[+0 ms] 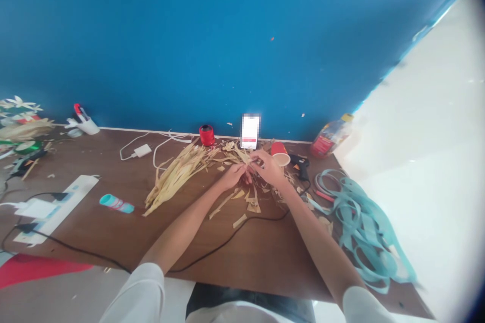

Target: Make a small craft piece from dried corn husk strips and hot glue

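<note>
My left hand (232, 176) and my right hand (267, 167) meet over the table, fingertips pinched close together. Between them is a small pale piece that looks like dried corn husk (247, 159), mostly covered by the fingers. A bundle of long dried husks (178, 176) lies left of my left hand. Torn husk scraps (253, 204) are scattered below and around both hands. Just behind the hands, a phone (250, 131) with a lit screen leans on the wall. Beside my right hand a red paper cup (279, 153) lies tipped with its mouth toward me.
A black glue gun (301, 164) lies right of the cup, its cord crossing the table. Farther right are a bottle (330, 136) and tangled teal ribbon (364, 217). Leftward are a red roll (206, 135), a charger (142, 150), a teal tube (116, 203) and a power strip (71, 207).
</note>
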Available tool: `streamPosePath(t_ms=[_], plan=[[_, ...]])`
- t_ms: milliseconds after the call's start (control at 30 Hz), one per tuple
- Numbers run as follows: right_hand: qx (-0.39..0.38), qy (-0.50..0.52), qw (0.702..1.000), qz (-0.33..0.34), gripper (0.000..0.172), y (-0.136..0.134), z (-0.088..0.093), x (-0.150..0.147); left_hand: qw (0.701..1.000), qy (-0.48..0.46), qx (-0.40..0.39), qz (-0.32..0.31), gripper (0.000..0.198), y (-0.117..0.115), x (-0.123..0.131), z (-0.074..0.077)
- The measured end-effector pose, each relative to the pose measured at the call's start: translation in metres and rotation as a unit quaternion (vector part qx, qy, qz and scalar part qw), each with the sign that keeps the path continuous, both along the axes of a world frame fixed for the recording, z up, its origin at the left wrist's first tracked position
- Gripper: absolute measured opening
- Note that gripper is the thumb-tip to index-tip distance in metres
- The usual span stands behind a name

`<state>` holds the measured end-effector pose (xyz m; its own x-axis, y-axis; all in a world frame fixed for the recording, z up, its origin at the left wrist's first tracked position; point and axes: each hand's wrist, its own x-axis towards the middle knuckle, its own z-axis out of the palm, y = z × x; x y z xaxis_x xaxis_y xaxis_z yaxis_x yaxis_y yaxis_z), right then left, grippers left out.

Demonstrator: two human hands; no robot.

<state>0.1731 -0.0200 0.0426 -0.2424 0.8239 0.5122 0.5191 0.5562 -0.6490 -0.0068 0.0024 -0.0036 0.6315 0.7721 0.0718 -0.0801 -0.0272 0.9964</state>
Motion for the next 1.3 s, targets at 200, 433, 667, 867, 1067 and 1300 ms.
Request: streamPosePath(t_ms=[200,433,667,867,1067,1300], plan=[[-0.023,-0.013,1.000,-0.005,0.011,-0.005,0.010,0.003,1.000,-0.001,-0.001,0.005,0.042,0.001,0.001,-0.003],[-0.008,-0.040,0.999,-0.006,0.010,-0.002,0.011,0.002,1.000,0.017,0.012,0.019,0.043,0.001,0.004,-0.006],[-0.025,-0.109,0.994,-0.019,0.004,-0.005,0.019,0.002,0.997,0.039,0.050,0.047,0.039,-0.001,0.005,-0.008],[-0.005,-0.168,0.986,-0.018,0.006,-0.008,0.024,0.002,0.996,0.052,0.051,0.047,0.037,-0.001,0.006,-0.008],[0.000,-0.207,0.978,-0.016,0.009,-0.008,0.024,0.003,0.997,0.043,0.043,0.044,0.036,-0.002,0.006,-0.007],[-0.004,-0.225,0.970,-0.092,0.007,-0.013,0.022,-0.006,0.994,0.060,0.073,0.054,0.035,-0.004,0.005,-0.005]])
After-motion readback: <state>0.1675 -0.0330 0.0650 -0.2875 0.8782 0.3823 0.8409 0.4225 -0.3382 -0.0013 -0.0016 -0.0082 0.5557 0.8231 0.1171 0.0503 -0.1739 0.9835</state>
